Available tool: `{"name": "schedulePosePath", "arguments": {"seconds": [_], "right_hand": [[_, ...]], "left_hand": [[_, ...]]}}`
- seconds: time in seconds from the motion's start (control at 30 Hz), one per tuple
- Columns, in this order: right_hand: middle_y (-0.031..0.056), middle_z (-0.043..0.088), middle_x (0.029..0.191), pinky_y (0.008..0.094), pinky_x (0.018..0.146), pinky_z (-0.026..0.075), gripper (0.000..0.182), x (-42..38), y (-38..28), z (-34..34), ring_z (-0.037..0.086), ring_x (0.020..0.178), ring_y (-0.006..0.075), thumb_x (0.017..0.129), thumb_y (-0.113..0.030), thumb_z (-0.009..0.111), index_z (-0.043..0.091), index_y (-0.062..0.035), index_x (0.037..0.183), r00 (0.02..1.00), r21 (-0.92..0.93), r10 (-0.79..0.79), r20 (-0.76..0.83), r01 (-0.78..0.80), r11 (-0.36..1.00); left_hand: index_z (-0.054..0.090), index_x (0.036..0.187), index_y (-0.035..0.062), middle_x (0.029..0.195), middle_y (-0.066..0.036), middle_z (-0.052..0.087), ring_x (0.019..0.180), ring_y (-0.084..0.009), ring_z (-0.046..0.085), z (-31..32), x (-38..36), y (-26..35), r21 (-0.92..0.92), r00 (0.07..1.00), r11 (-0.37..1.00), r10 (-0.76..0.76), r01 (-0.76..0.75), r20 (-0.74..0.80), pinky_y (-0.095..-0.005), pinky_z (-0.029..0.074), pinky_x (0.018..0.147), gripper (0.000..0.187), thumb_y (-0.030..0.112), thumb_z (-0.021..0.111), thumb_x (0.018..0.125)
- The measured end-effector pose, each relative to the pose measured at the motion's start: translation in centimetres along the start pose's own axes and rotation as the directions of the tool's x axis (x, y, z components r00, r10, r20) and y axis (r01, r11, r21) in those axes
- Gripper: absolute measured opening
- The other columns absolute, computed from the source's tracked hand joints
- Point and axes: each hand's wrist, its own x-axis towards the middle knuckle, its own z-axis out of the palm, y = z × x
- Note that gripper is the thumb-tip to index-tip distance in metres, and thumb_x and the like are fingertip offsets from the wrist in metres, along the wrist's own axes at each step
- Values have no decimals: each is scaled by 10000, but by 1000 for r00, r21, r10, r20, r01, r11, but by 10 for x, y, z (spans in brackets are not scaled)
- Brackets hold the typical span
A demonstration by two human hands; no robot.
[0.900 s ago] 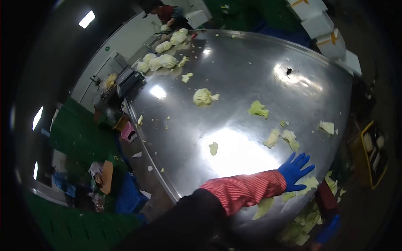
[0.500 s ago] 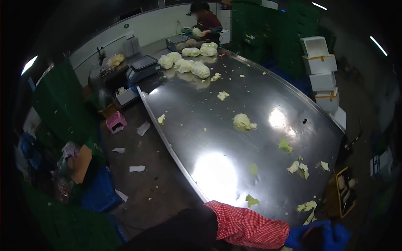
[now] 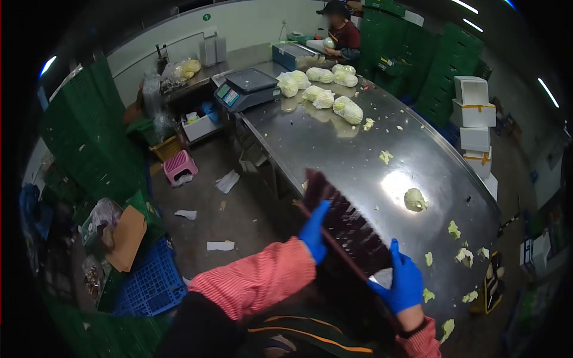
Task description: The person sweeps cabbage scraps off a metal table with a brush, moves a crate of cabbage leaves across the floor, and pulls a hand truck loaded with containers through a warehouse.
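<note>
Both my hands wear blue gloves below red checked sleeves. Between them is a dark maroon panel with a ridged, wet-looking surface, tilted over the near left edge of the steel table. My left hand grips its left edge, fingers closed. On its near right side, my right hand is closed around the panel, beside a small whitish patch I cannot make out. Past the panel, a trimmed cabbage and loose leaves lie on the steel.
Several net-wrapped cabbages sit at the table's far end, beside a digital scale. A co-worker stands there holding a cabbage. White foam boxes are stacked at right. A pink stool and blue crate stand on the floor at left.
My left hand has come from the table's lower right to its near left edge. My right hand has entered view, and both now hold the maroon panel. The view has shifted.
</note>
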Motion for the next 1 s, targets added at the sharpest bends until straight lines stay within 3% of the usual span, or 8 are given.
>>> {"name": "schedulePosePath", "arguments": {"seconds": [0.07,0.13,0.27,0.43,0.53,0.67,0.83,1.0], "right_hand": [[191,551,997,404,745,439,908,25,-6,35,545,858,348,625,-347,748,288,-44,1348,998,-39,63,-22,-64,997],[182,597,925,378,668,475,756,46,2,71,589,749,318,714,-382,679,354,-33,1301,960,-174,115,257,-71,982],[125,609,833,383,642,481,513,95,-36,112,602,708,281,778,-356,620,488,-87,1194,994,372,-99,49,74,925],[142,621,878,374,660,490,400,208,-79,182,620,748,292,813,-322,585,501,-93,1130,994,332,-81,68,54,942],[129,608,745,379,633,484,336,272,-91,199,618,675,280,835,-307,557,500,-100,1094,930,602,9,368,-245,760],[42,533,626,226,445,444,318,376,-103,174,495,438,102,917,-320,435,513,-36,1037,787,796,-116,606,-600,81],[35,503,577,209,359,438,384,494,-127,142,459,381,100,928,-320,408,501,38,1032,849,878,-275,451,-477,-33],[40,511,571,217,343,409,387,577,-188,131,459,368,115,923,-303,425,510,54,1049,832,886,-351,429,-463,-16]], "left_hand": [[524,1179,113,1142,-81,566,1058,-259,525,-42,3,49,-48,997,998,26,-30,-78,-410,402,943,465,414,564,827],[531,1170,120,1152,-81,561,1070,-275,514,-82,21,103,-148,994,983,109,-112,-30,-435,383,953,479,451,548,825],[534,1160,96,1161,-104,554,1080,-287,504,-89,42,194,-76,969,973,205,-217,-137,-441,374,956,504,474,534,826],[449,1242,111,1219,-114,504,1109,-305,479,-93,105,289,149,968,968,220,-202,-119,-489,360,953,654,575,528,789],[481,1188,105,1135,-137,548,1096,-285,499,-91,125,343,317,940,941,212,-122,-266,-484,423,900,580,549,509,816],[441,1181,99,1164,-116,514,1051,-269,521,-161,116,376,284,948,959,74,18,-310,-470,445,850,529,503,499,845],[512,1109,77,1023,-137,578,959,-307,565,-249,98,392,94,787,992,-10,86,-617,-505,429,871,435,429,512,853],[499,1145,66,1057,-153,568,988,-326,547,-284,134,432,50,846,981,-134,186,-516,-514,422,873,440,409,477,870]]}}
